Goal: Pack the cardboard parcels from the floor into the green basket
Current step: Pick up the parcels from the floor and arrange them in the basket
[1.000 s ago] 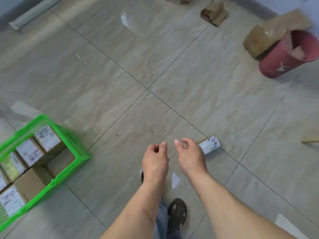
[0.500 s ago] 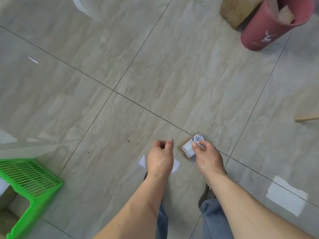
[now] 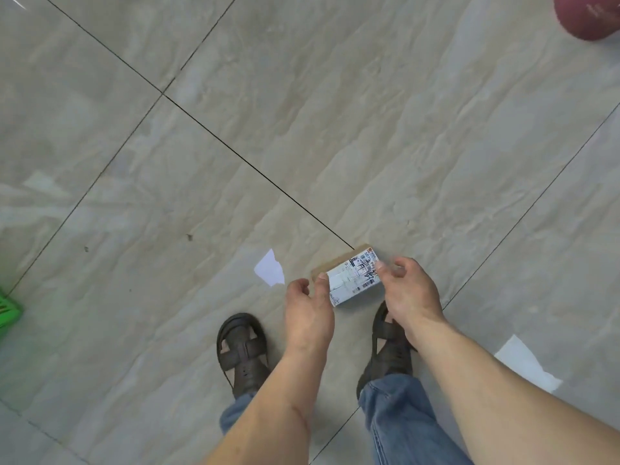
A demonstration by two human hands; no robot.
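A small cardboard parcel (image 3: 352, 278) with a white printed label on top sits low in the middle of the view, just in front of my feet. My right hand (image 3: 407, 293) grips its right end with thumb and fingers. My left hand (image 3: 310, 308) touches its left end with the thumb, fingers curled. Whether the parcel still rests on the floor I cannot tell. Only a corner of the green basket (image 3: 8, 313) shows at the far left edge.
Grey tiled floor (image 3: 302, 112) with dark grout lines fills the view. A dark red bucket (image 3: 590, 18) lies at the top right corner. My two feet in brown sandals (image 3: 241, 350) stand just behind the parcel. Bright light patches lie on the tiles.
I have stepped closer and the view tilted down. My right hand closed on the parcel's right end; my left hand came to its left end. The basket slid almost out of view.
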